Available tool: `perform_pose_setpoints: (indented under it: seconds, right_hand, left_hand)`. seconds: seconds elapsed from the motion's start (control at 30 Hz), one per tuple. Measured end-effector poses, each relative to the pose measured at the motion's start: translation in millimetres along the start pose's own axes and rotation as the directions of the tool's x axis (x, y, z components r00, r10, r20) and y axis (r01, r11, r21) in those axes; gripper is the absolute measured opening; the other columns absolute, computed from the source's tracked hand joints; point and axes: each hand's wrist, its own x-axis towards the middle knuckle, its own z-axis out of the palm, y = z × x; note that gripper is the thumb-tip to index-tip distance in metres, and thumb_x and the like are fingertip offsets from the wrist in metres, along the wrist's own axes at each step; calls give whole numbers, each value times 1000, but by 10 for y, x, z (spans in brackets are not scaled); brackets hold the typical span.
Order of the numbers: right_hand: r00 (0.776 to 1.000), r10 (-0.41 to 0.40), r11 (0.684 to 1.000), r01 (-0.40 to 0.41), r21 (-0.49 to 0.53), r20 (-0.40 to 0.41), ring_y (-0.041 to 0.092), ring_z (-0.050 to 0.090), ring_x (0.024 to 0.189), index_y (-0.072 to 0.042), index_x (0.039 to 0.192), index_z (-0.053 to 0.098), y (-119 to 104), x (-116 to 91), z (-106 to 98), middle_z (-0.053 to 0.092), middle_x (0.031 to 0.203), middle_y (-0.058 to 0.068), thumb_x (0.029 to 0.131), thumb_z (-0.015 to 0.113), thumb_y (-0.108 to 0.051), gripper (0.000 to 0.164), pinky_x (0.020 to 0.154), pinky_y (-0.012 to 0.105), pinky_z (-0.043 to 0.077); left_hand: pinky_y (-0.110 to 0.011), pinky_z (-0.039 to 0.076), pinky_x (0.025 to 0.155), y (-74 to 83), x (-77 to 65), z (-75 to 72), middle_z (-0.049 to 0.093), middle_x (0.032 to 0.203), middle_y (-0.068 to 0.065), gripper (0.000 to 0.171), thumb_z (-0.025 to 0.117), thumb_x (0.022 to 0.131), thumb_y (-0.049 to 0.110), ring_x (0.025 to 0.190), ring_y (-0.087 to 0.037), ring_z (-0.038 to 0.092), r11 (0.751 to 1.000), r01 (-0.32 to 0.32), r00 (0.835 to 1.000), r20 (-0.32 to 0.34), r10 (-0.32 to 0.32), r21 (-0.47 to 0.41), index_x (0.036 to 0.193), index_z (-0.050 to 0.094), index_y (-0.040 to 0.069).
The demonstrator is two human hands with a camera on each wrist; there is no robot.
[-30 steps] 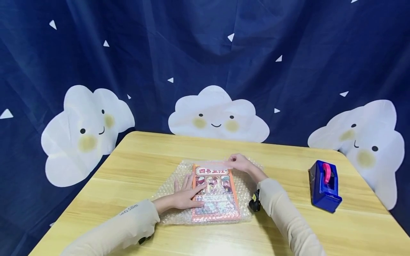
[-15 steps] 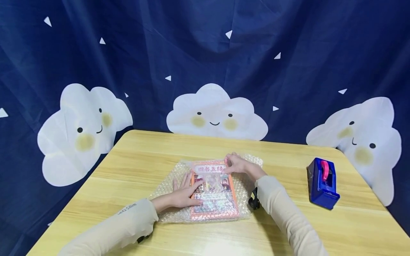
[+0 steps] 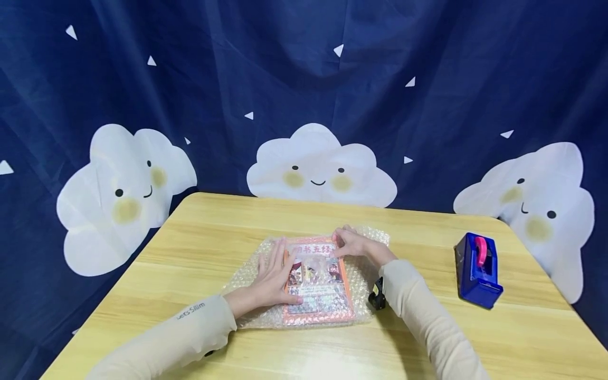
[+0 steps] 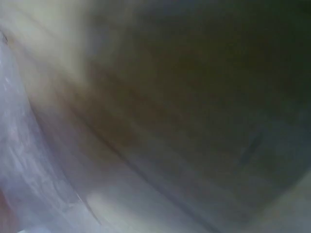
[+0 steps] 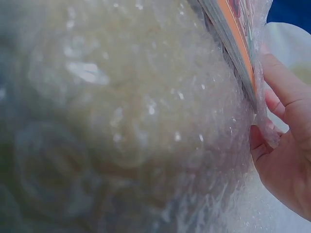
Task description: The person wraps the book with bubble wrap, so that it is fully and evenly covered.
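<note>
An orange-bordered book (image 3: 319, 293) with Chinese characters lies on a sheet of bubble wrap (image 3: 248, 269), and a flap of the wrap covers its front. My left hand (image 3: 266, 282) rests over the book's left side, fingers straight and pointing away from me. At the far right corner, my right hand (image 3: 350, 244) pinches the wrap's folded edge. In the right wrist view, the right hand (image 5: 291, 131) grips the wrap right beside the book's page edges (image 5: 233, 58). The left wrist view is dark and blurred, with only a strip of bubble wrap (image 4: 24, 160) at its left.
A blue tape dispenser (image 3: 478, 282) with a pink roll (image 3: 481, 252) stands on the right of the wooden table (image 3: 408, 348). Past the table's far edge hangs a dark blue curtain (image 3: 214, 63) with smiling clouds.
My right hand has folded the wrap flap down over the top of the book and stays at that corner. The left hand's fingers have shifted farther up along the book's left side.
</note>
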Motion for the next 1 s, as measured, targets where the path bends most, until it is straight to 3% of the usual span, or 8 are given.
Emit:
perform_pose_setpoints:
  seconds: [0.27,0.47,0.63,0.8,1.0]
  right_hand:
    - [999,-9,1000,9,16,-40,23,35,90,-8,93,51,43,-29,53,39,93,5,73,73,-26,34,78,34,34]
    - [994,-26,1000,25,-11,-110,25,34,93,-9,95,54,48,-73,79,39,98,7,74,73,-29,35,80,39,34]
    - [984,-60,988,34,-153,-170,28,46,96,-10,101,59,21,-138,90,46,107,9,76,70,-34,37,82,45,43]
    - [980,-22,977,-21,-211,-200,35,51,106,-4,124,53,8,-241,69,46,123,18,82,64,-37,54,88,51,44]
    - [962,102,956,-165,-242,-254,50,36,120,-4,135,42,99,-392,8,30,140,28,87,59,-36,61,94,64,32]
  left_hand:
    - [-74,-7,93,-36,21,-46,12,151,-15,78,61,77,57,137,-41,-3,995,-95,982,163,94,-6,141,37,18]
    - [-75,-7,92,-54,36,-44,2,152,-18,70,54,82,57,136,-43,-5,992,-122,963,241,121,-8,142,32,30]
    - [-74,-8,93,-51,36,-51,-9,151,-20,63,46,86,58,133,-45,-16,989,-147,942,303,143,-12,142,28,37]
    - [-73,-9,94,-47,29,-75,-12,150,-20,60,46,87,57,133,-44,-18,991,-132,937,323,136,-34,141,30,38]
    - [-72,-11,94,-36,39,-109,-13,150,-19,59,46,87,56,133,-42,-20,992,-122,935,331,125,-30,141,31,37]
